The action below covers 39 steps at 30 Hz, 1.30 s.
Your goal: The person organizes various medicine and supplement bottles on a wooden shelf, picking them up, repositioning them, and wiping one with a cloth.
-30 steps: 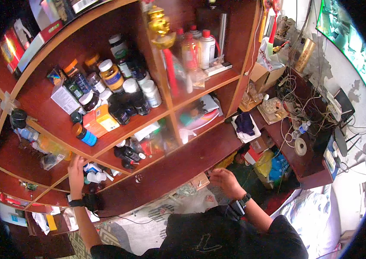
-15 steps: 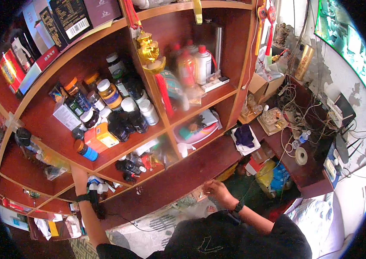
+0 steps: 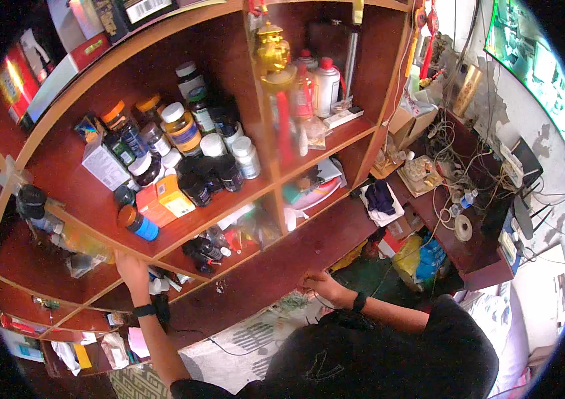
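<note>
- Brown shelving [image 3: 63,159] holds clustered bottles [image 3: 181,130]; dark containers [image 3: 204,249] below lie jumbled.
- Left hand [image 3: 133,271] meets the shelving's edge, grip hidden; its reach seems unfinished.
- Right hand [image 3: 324,285] curls near the ledge [image 3: 269,266], contents unclear.

Glare burned at right while the shelving [image 3: 156,80] lay dim.
The upper-right green-edged panel [image 3: 541,73] and lower-right white surface [image 3: 539,279] were washed out; the red tassel [image 3: 284,126] near top centre was blurred; fisheye distortion bowed straight edges toward a black surround.
</note>
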Each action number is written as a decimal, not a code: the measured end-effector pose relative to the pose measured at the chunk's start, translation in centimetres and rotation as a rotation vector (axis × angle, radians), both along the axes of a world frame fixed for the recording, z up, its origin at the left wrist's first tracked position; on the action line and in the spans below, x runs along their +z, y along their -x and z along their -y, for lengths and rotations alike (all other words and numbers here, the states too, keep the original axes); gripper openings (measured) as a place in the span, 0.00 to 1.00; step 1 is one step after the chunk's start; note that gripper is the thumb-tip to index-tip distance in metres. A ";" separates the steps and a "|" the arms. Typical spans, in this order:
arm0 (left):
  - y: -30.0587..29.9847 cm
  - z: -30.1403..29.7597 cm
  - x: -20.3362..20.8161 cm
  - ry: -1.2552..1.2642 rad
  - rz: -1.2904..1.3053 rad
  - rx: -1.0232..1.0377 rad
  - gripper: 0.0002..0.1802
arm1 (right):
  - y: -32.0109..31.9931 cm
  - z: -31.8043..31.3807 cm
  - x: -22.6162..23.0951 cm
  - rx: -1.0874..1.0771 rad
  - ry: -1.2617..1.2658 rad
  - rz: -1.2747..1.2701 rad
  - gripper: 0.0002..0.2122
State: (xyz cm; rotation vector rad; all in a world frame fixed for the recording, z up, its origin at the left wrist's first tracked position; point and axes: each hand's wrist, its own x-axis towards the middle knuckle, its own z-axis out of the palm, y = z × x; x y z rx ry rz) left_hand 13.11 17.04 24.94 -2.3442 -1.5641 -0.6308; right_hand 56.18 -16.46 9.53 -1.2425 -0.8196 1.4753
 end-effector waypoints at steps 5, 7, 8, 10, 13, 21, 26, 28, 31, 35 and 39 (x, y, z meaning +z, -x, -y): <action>1.2 -0.5 0.9 -0.028 0.049 -0.059 0.17 | 0.2 -0.3 3.3 0.193 -0.034 0.225 0.10; 1.2 -1.3 1.6 0.012 0.058 -0.075 0.16 | 0.1 -0.2 5.1 0.265 -0.195 0.344 0.10; 0.7 -1.6 1.9 -0.017 0.130 -0.140 0.15 | 0.1 -0.2 5.6 0.286 -0.271 0.411 0.10; 0.0 -1.7 2.5 0.006 0.227 -0.118 0.14 | 0.1 -0.3 6.4 0.299 -0.359 0.558 0.10; -0.2 -1.8 2.3 0.017 0.321 -0.081 0.15 | 0.4 0.2 7.3 0.318 -0.336 0.683 0.10; 0.4 -0.9 0.8 -0.078 0.109 0.058 0.22 | -0.5 1.7 4.4 0.614 -0.080 0.545 0.14; 0.7 -0.8 1.1 -0.292 -0.071 0.028 0.26 | -1.4 2.8 0.1 0.582 -0.258 0.652 0.16; 0.8 0.5 1.4 -0.454 -0.130 -0.016 0.25 | -1.3 3.4 -1.0 0.584 -0.247 0.739 0.16; -2.1 4.7 1.7 -0.534 0.068 -0.010 0.23 | -1.3 4.0 -2.3 0.616 -0.207 0.778 0.16; -4.0 11.6 -4.0 -0.429 0.253 -0.003 0.20 | -1.9 5.5 -4.0 0.573 -0.235 0.794 0.20; -4.0 16.5 -12.3 0.053 0.126 -0.079 0.18 | -3.7 6.0 -3.8 0.606 -0.174 0.829 0.14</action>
